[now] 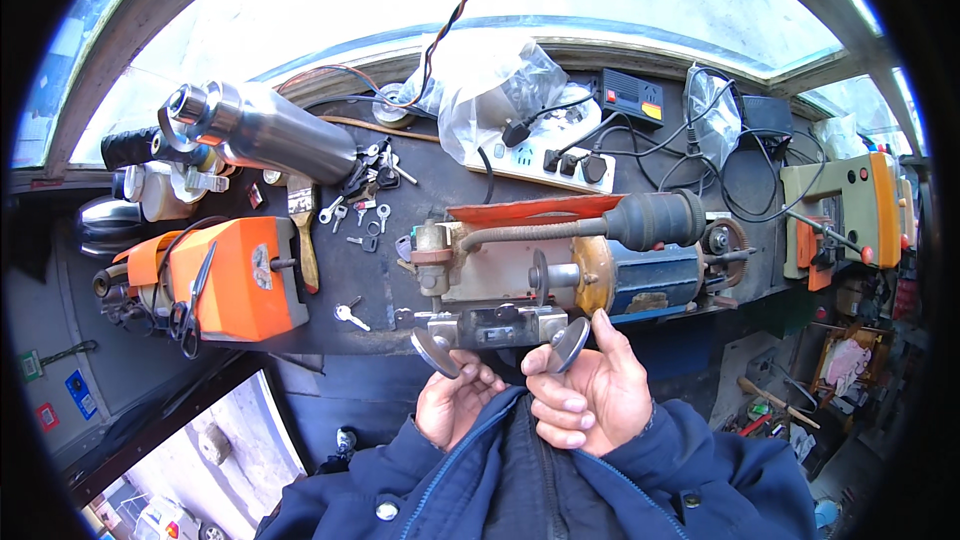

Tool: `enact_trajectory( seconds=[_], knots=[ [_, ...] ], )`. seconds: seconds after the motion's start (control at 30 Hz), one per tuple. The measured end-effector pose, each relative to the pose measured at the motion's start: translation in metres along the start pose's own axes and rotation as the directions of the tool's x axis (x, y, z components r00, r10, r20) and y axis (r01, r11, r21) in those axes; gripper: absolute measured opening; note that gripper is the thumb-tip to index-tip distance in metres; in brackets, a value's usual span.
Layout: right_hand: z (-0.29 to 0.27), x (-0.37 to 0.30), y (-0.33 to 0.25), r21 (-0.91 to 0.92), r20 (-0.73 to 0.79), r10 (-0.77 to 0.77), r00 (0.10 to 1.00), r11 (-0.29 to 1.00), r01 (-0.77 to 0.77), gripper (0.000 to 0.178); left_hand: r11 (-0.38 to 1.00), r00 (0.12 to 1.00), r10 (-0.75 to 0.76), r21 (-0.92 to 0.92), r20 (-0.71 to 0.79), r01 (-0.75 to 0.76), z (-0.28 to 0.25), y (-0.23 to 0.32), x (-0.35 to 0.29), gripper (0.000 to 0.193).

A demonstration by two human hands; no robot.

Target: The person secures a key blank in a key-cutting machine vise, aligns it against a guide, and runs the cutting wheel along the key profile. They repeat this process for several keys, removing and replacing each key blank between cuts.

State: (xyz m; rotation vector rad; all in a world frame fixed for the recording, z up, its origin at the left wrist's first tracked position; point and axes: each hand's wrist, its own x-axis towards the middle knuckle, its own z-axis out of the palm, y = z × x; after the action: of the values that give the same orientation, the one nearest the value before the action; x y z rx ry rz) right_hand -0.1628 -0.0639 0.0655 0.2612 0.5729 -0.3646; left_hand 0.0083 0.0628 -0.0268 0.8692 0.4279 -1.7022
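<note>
A key cutting machine (650, 275) with a blue motor stands at the bench's front edge, its clamp carriage (498, 328) facing me. Two round metal clamp knobs stick out from the carriage toward me. My left hand (458, 402) has its fingers curled at the lower edge of the left clamp knob (436, 354); the fingertips are partly hidden behind it. With thumb and fingers, my right hand (592, 390) grips the right clamp knob (569, 344). A flexible-neck lamp (655, 221) lies across the top of the machine.
Loose keys (383, 212), a brush (302, 210) and a steel flask (290, 135) lie left of the machine. Scissors (188, 315) rest against an orange machine (240, 280). Behind are a power strip (545, 162) and tangled cables; a beige-and-orange machine (865, 205) stands right.
</note>
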Motion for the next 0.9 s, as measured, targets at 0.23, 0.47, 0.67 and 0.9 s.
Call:
enact_trajectory(
  seconds=[0.23,0.47,0.67,0.9],
  knots=[
    [0.001,0.0,0.0,-0.017,-0.015,0.006,1.0,1.0,-0.007,0.084,1.0,1.0,-0.01,-0.003,-0.004,0.01,-0.002,0.002,0.0,0.016],
    [0.002,0.001,0.002,-0.025,-0.007,0.0,1.0,1.0,0.0,0.084,0.999,0.999,-0.034,0.008,-0.025,0.034,0.002,0.002,-0.001,0.025],
    [0.004,0.001,0.001,-0.022,-0.002,0.008,1.0,1.0,-0.008,0.084,0.997,1.0,-0.02,0.079,0.012,0.019,0.007,0.005,-0.001,0.036],
    [-0.008,-0.003,0.002,0.041,0.011,0.063,0.998,0.997,-0.064,0.083,0.992,0.999,-0.015,0.126,-0.03,0.019,0.001,0.0,0.0,0.038]
  ],
)
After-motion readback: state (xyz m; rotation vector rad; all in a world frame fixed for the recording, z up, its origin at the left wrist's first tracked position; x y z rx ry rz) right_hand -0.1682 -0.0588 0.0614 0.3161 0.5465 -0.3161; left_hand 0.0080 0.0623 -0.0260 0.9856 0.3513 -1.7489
